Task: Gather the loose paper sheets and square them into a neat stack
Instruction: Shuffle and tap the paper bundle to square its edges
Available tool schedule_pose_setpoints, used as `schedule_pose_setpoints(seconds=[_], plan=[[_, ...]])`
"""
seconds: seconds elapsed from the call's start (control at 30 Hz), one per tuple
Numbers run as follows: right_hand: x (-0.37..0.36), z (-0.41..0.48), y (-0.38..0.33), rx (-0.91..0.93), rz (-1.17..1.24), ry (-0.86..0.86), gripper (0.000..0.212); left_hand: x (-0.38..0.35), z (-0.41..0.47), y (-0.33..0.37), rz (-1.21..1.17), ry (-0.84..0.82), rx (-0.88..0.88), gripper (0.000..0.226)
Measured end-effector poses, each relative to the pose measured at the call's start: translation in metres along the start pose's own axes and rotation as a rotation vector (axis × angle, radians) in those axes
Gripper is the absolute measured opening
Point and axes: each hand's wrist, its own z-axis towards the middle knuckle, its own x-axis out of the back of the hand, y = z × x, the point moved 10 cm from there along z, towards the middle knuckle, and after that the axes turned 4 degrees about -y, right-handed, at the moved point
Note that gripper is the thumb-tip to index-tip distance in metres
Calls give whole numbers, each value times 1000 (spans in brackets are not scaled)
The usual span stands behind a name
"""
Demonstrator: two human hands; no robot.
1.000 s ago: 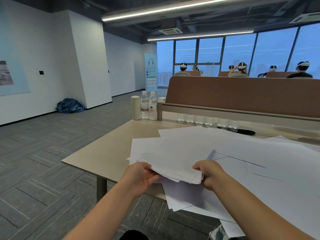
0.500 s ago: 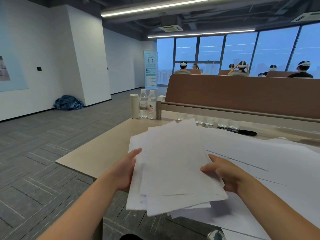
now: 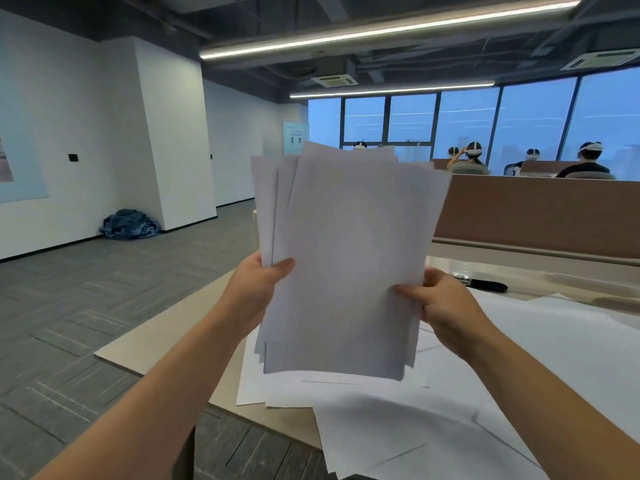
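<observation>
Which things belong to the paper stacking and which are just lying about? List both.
Job: held sheets, gripped upright by left hand and right hand; loose sheets on the desk.
Lying about: black pen, blue bundle on the floor, banner.

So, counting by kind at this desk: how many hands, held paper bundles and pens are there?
Hands: 2, the left hand and the right hand
Held bundle: 1
Pen: 1
Total: 4
The loose sheets on the desk overlap too much to count.
</observation>
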Motion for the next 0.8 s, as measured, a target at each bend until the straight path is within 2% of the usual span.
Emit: schedule_pose_setpoints(seconds=[0.13,0.23,0.3,0.47,0.57,0.67,0.8], plan=[[-6,-1,11,19,-26,-22,20,0,-7,-19,11,14,-2,18],[-9,-4,14,59,-100,-58,16,1,-12,-30,26,-26,4,37],[-15,-6,7,105,-147,-109,16,2,-13,-27,51,-57,-8,40],[-27,1,-9,109,18,-158,29,1,-6,-3,47,-90,-53,36],[-34,8,-14,84,122,-151,38,-4,0,8,-11,-83,-52,25],[-39,13,-21,96,102,-158,46,-9,3,16,-24,-96,-57,18],[-31,20,-20,102,25,-123,41,-4,4,23,13,-100,-88,28]])
